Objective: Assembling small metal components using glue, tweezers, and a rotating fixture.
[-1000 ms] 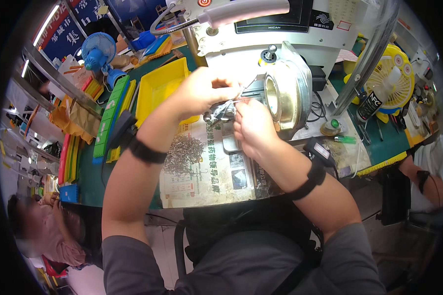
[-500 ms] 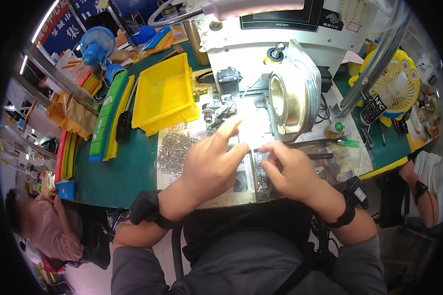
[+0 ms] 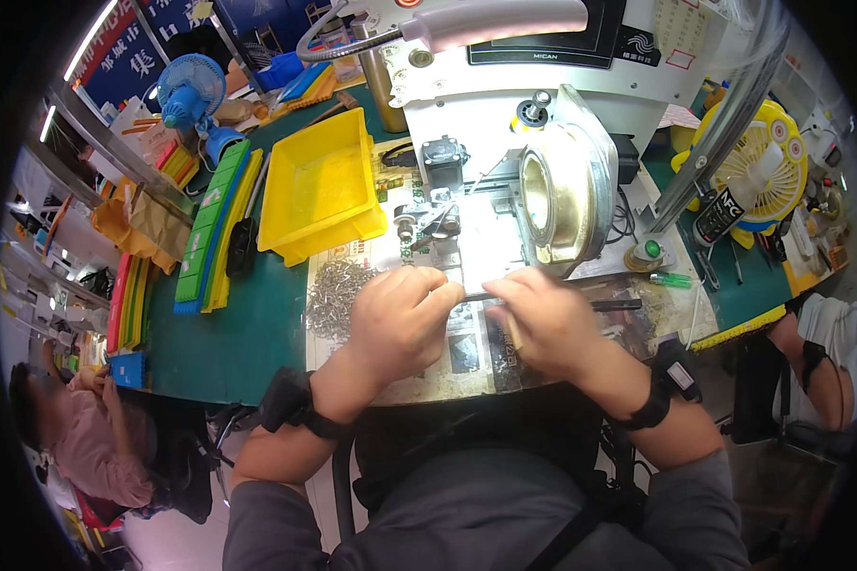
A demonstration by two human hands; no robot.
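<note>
Beneath the gooseneck lamp (image 3: pixel 505 24), a slim dark rod (image 3: pixel 477 297) is pinched by the left hand (image 3: pixel 402 319) and right hand (image 3: pixel 552 324), seemingly for steadiness from both ends.

Passage over green mat (image 3: pixel 224 352), yellow tray (image 3: pixel 316 186) beyond, metal ring (image 3: pixel 575 195) ahead

Tray (image 3: pixel 319 178) behind the parts pile (image 3: pixel 334 299)

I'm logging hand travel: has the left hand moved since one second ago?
Yes: judged against the gold-coloured ring, the left hand has come toward the person, from level with the ring to below it in the view.
</note>
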